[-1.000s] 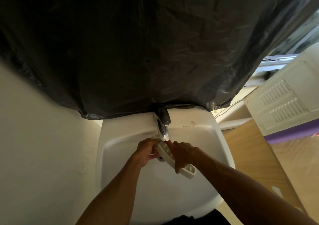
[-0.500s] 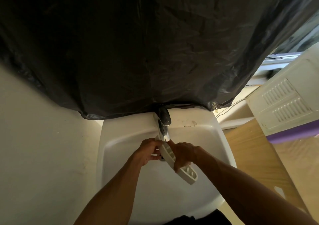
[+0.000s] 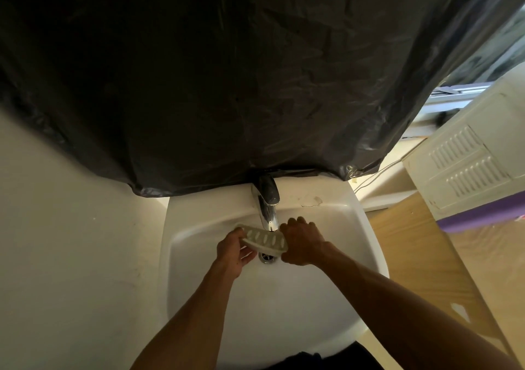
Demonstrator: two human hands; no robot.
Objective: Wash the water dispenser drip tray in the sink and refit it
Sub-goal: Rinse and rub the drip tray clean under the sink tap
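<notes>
White drip tray (image 3: pixel 265 239), no readable markings

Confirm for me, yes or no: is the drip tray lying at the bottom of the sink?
No, both the left hand and right hand hold the drip tray up under the faucet.
</notes>
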